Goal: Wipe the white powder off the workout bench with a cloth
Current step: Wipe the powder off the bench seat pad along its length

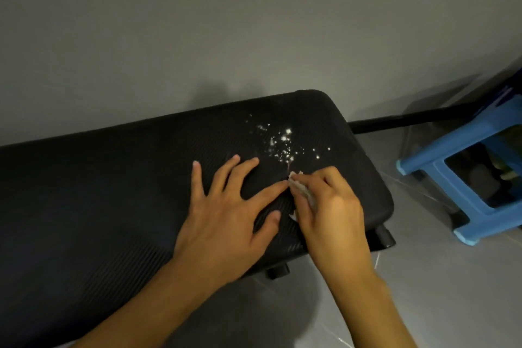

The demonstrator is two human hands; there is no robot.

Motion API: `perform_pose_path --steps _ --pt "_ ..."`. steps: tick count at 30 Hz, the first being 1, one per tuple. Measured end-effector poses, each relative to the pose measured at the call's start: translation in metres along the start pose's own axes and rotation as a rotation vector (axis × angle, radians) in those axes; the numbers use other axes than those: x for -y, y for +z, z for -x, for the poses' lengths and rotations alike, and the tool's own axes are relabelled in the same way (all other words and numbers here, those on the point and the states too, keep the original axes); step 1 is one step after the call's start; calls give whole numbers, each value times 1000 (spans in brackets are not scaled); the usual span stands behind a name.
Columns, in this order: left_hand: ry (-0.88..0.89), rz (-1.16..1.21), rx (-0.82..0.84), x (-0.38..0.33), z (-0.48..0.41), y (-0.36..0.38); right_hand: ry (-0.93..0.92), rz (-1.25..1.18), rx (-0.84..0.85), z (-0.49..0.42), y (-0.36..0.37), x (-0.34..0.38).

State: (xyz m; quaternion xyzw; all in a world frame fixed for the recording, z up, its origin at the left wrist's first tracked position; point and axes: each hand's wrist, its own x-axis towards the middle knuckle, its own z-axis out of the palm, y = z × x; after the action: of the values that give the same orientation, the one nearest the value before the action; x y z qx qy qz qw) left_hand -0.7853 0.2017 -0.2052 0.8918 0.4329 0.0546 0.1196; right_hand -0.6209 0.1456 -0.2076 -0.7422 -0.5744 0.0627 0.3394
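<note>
A black padded workout bench [113, 183] runs from the left edge to the middle right. White powder [284, 144] lies scattered in specks near its far right end. My left hand [226, 206] rests flat on the pad with its fingers spread, just left of the powder. My right hand [327, 203] grips a small crumpled white cloth [296, 181] and presses it on the pad right below the powder. Most of the cloth is hidden under the fingers.
A blue plastic stool [463, 178] stands on the grey tiled floor [423, 277] to the right of the bench. A grey wall [226, 22] rises directly behind the bench. A black bar [395, 121] runs along the floor by the wall.
</note>
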Motion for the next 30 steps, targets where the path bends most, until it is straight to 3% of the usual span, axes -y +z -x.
perform_pose_path --steps 5,12,18,24,30 --pt "-2 -20 5 0 -3 2 -2 -2 -9 -52 21 -1" --pt "20 16 -74 6 -1 10 -143 7 92 -28 -1 -12" --pt "6 0 -45 4 0 10 -90 65 28 -65 16 -6" --pt "-2 5 -31 2 -5 8 -108 62 89 -27 -2 -7" --pt "4 -8 -50 1 -3 9 -36 141 7 -83 19 -8"
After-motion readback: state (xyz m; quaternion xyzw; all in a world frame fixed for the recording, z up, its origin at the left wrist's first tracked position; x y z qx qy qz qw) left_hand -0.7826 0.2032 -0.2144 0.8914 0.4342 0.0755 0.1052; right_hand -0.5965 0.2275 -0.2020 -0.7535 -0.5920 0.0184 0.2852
